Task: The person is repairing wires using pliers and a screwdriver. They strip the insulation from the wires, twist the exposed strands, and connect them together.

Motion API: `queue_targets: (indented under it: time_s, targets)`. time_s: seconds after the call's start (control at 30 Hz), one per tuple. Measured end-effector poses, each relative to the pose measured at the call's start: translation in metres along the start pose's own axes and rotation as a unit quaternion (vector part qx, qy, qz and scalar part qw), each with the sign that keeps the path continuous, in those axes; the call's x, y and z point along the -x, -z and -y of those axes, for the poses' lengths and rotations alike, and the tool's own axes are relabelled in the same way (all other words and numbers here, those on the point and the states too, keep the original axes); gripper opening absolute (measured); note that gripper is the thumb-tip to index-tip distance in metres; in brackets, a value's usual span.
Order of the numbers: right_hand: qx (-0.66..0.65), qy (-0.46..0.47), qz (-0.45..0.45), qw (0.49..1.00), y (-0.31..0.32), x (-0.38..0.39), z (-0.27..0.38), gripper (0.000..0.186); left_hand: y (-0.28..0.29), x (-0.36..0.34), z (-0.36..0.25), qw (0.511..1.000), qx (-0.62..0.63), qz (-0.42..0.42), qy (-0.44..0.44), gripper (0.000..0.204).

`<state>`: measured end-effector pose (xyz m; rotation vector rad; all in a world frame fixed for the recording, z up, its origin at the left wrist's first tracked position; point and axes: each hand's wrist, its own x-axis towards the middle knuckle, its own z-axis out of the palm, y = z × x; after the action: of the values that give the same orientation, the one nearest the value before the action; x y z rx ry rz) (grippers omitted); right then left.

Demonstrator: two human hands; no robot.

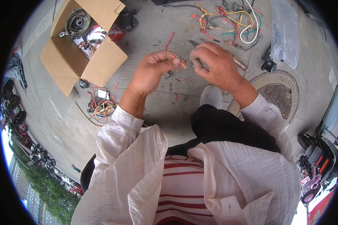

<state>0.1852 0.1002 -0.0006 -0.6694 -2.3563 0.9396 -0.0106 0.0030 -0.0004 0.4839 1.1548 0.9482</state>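
Observation:
My left hand (pixel 152 71) pinches a short orange piece of wire or sleeve (pixel 183 64) between thumb and fingers, with thin strands near its tip. Close beside it, my right hand (pixel 214 65) is closed, fingers curled around something small and hard to make out. A pointed metal tool (pixel 193 43) shows behind my right hand, with a handle (pixel 241 64) past the knuckles; whether I grip it is unclear. A red wire (pixel 171 36) lies on the concrete ahead, and small red offcuts (pixel 175 96) are scattered below my hands.
An open cardboard box (pixel 58 65) holds metal parts and wires at upper left, with a wire bundle (pixel 101 107) below. Loose cables (pixel 229 22) and a plastic bag (pixel 283 33) lie upper right, near a manhole cover (pixel 274 97). Parked two-wheelers (pixel 315 165) line both sides.

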Motion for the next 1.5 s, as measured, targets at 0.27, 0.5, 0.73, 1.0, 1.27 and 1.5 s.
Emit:
queue_targets:
  time_s: [0.27,0.5,0.73,1.0,1.27,1.5]
  targets:
    - [-0.037,-0.005,0.036,0.999,0.000,-0.001,0.003,0.015,0.000,0.003,0.001,0.988,0.137,0.043,0.051,0.015]
    - [0.001,0.013,0.027,1.000,-0.003,-0.001,0.001,0.017,-0.002,0.004,0.001,0.983,0.157,0.054,0.076,0.013]
    - [-0.097,-0.085,0.043,0.991,0.002,0.000,0.009,0.020,-0.005,0.006,0.003,0.994,0.088,0.044,0.039,0.012]
    - [-0.390,-0.232,0.125,0.882,0.004,0.005,0.006,0.021,-0.007,0.005,-0.004,0.998,0.008,0.061,0.001,0.011]
    - [-0.287,-0.190,0.156,0.926,0.008,0.000,0.004,0.006,-0.008,0.008,-0.001,0.996,0.061,0.046,0.051,0.014]
    - [-0.303,-0.277,0.092,0.907,0.001,0.000,0.008,0.012,-0.001,0.004,0.008,0.984,0.176,0.009,0.018,0.016]
